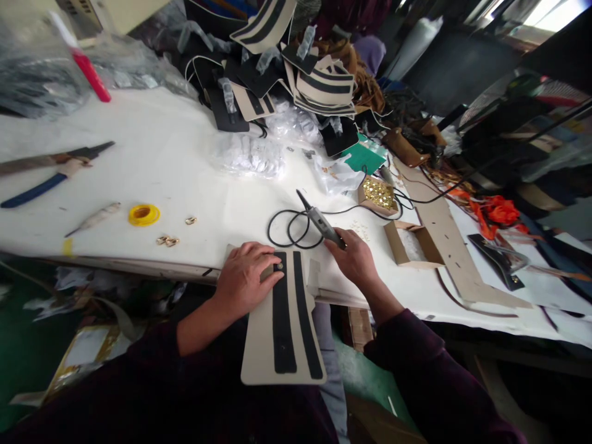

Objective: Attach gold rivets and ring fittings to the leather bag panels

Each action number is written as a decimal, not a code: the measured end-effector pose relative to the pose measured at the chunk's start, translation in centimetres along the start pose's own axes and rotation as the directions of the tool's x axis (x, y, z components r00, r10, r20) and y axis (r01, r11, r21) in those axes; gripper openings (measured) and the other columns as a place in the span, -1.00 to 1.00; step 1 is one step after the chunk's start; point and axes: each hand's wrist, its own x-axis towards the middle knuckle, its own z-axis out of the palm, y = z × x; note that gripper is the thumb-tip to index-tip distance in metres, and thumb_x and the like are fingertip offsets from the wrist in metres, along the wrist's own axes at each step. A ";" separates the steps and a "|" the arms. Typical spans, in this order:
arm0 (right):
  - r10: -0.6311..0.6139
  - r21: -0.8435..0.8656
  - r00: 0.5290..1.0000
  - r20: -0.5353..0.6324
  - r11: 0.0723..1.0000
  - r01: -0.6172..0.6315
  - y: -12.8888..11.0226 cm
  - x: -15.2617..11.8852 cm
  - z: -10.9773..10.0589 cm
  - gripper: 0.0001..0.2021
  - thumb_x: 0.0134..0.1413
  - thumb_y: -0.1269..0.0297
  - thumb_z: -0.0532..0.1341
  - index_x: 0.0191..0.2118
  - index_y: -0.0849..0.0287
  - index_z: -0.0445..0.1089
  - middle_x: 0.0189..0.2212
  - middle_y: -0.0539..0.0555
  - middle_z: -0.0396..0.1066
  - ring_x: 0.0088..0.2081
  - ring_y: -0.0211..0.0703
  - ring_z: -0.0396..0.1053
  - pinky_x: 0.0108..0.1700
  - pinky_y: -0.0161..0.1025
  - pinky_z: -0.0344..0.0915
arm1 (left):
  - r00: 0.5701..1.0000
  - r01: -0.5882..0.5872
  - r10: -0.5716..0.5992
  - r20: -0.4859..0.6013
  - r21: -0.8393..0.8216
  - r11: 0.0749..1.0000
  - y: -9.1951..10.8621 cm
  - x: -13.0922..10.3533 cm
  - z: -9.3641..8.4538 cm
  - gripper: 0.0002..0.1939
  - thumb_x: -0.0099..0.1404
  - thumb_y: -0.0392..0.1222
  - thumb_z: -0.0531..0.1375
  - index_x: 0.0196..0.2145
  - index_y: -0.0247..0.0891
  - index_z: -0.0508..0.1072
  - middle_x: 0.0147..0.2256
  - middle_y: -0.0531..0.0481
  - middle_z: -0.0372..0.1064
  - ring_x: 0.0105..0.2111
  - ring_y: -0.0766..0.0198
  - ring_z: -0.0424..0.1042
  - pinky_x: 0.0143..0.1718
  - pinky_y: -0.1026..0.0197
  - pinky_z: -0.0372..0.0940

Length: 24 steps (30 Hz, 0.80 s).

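A beige panel [259, 345] with two black strips [306, 314] hangs over the table's front edge toward my lap. My left hand [245, 274] holds its upper end, fingers curved over it and thumb beside a small round metal stud [280, 266] on the left strip. My right hand [354, 256] is closed around a grey corded hand tool [324, 226] with a dark narrow tip. The tool points up and left, apart from the panel. Its black cord [287, 229] loops on the table behind the panel.
An open box of gold-coloured small parts [379, 195] and another cardboard box [413, 243] stand right. Left lie yellow tape [143, 214], gold-coloured clasps [167, 240], an awl-like tool [95, 219] and blue-handled pliers [46, 179]. Similar striped panels [324, 86] are piled behind.
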 end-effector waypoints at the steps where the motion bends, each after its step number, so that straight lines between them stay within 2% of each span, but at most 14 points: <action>1: 0.021 0.170 1.000 0.011 0.985 -0.022 -0.5 -0.1 -0.3 -0.66 0.30 0.03 0.23 0.04 0.11 0.51 -0.16 0.15 0.52 -0.18 0.02 0.45 -0.15 -0.12 0.36 | 1.000 0.000 0.000 0.001 0.000 1.000 0.0 0.0 0.0 -0.82 0.36 -0.11 0.35 -0.08 -0.07 0.60 0.07 -0.04 0.57 0.12 -0.03 0.42 0.10 -0.15 0.31; 2: 0.042 0.361 0.999 0.028 0.931 -0.050 -1.3 -0.2 -0.5 -0.65 0.30 0.00 0.20 0.01 0.12 0.49 -0.21 0.12 0.51 -0.22 -0.01 0.45 -0.18 -0.13 0.38 | 1.000 0.002 -0.002 0.002 0.002 1.000 0.0 0.0 0.0 -0.82 0.36 -0.11 0.35 -0.08 -0.07 0.60 0.07 -0.04 0.57 0.13 -0.03 0.42 0.11 -0.15 0.31; 3: 0.058 0.547 0.997 0.048 0.834 -0.074 -2.2 -0.4 -0.7 -0.64 0.31 -0.04 0.18 -0.02 0.12 0.47 -0.24 0.11 0.50 -0.26 -0.04 0.45 -0.21 -0.14 0.40 | 1.000 0.005 -0.005 0.004 0.007 1.000 0.0 0.0 0.0 -0.82 0.36 -0.11 0.34 -0.08 -0.06 0.60 0.07 -0.04 0.57 0.13 -0.03 0.42 0.11 -0.15 0.31; 5: 0.069 0.814 0.997 0.041 0.576 -0.073 -4.5 -0.6 -0.6 -0.61 0.29 -0.09 0.14 -0.06 0.13 0.41 -0.26 0.10 0.47 -0.30 -0.09 0.45 -0.25 -0.15 0.43 | 1.000 0.011 -0.011 0.006 0.015 1.000 0.1 0.0 0.0 -0.83 0.37 -0.11 0.33 -0.08 -0.07 0.60 0.07 -0.05 0.56 0.13 -0.04 0.42 0.10 -0.15 0.30; 6: 0.083 0.881 0.996 0.008 0.471 -0.047 -5.8 -0.8 -0.4 -0.61 0.27 -0.11 0.15 -0.08 0.12 0.40 -0.29 0.08 0.45 -0.33 -0.11 0.45 -0.28 -0.17 0.43 | 1.000 0.012 -0.012 0.008 0.017 1.000 0.1 0.0 0.0 -0.82 0.37 -0.10 0.33 -0.08 -0.07 0.60 0.07 -0.05 0.56 0.13 -0.04 0.42 0.10 -0.15 0.31; 8: 0.139 0.931 0.988 -0.072 0.365 0.017 -8.2 -1.0 0.6 -0.62 0.23 -0.15 0.21 -0.14 0.10 0.38 -0.40 0.00 0.35 -0.43 -0.19 0.37 -0.39 -0.23 0.37 | 1.000 0.011 -0.011 0.012 0.015 1.000 0.1 0.0 0.0 -0.82 0.37 -0.09 0.33 -0.07 -0.07 0.60 0.07 -0.04 0.57 0.12 -0.03 0.42 0.10 -0.15 0.31; 10: 0.178 0.939 0.975 -0.130 0.338 0.063 -10.1 -1.3 1.8 -0.61 0.16 -0.15 0.33 -0.23 0.09 0.37 -0.50 -0.08 0.27 -0.52 -0.26 0.27 -0.48 -0.28 0.28 | 1.000 0.012 -0.012 0.013 0.015 1.000 0.1 0.0 -0.1 -0.81 0.37 -0.08 0.34 -0.07 -0.07 0.61 0.07 -0.03 0.57 0.12 -0.03 0.41 0.09 -0.14 0.31; 13: 0.149 0.940 0.976 -0.159 0.325 0.104 -11.6 -1.8 3.4 -0.59 0.07 -0.14 0.43 -0.30 0.09 0.38 -0.55 -0.11 0.25 -0.56 -0.28 0.23 -0.52 -0.29 0.26 | 1.000 0.020 -0.020 0.006 0.016 1.000 0.2 0.0 -0.1 -0.81 0.37 -0.07 0.34 -0.07 -0.08 0.61 0.06 -0.02 0.57 0.12 -0.03 0.41 0.09 -0.14 0.31; 17: 0.059 0.920 0.981 -0.186 0.360 0.153 -11.9 -2.2 4.4 -0.57 0.05 -0.16 0.44 -0.36 0.09 0.38 -0.49 -0.04 0.34 -0.49 -0.22 0.33 -0.43 -0.23 0.36 | 1.000 0.025 -0.025 0.006 0.006 1.000 0.3 0.0 -0.2 -0.82 0.38 -0.07 0.33 -0.08 -0.09 0.60 0.07 -0.04 0.56 0.13 -0.03 0.41 0.09 -0.14 0.30; 20: 0.039 0.906 0.983 -0.179 0.395 0.149 -11.9 -2.2 4.7 -0.55 0.03 -0.20 0.44 -0.35 0.10 0.40 -0.46 0.00 0.37 -0.43 -0.17 0.36 -0.38 -0.19 0.39 | 1.000 0.027 -0.027 0.016 0.008 1.000 0.2 0.1 -0.2 -0.81 0.39 -0.07 0.32 -0.07 -0.09 0.60 0.07 -0.05 0.56 0.13 -0.03 0.40 0.09 -0.14 0.30; 24: 0.033 0.915 0.977 -0.211 0.359 0.185 -11.9 -2.2 5.2 -0.57 0.04 -0.16 0.46 -0.33 0.09 0.42 -0.46 -0.02 0.37 -0.45 -0.18 0.34 -0.37 -0.18 0.38 | 1.000 0.027 -0.027 0.015 0.012 1.000 0.2 0.1 -0.2 -0.81 0.38 -0.07 0.32 -0.07 -0.09 0.60 0.07 -0.04 0.56 0.14 -0.03 0.40 0.09 -0.14 0.29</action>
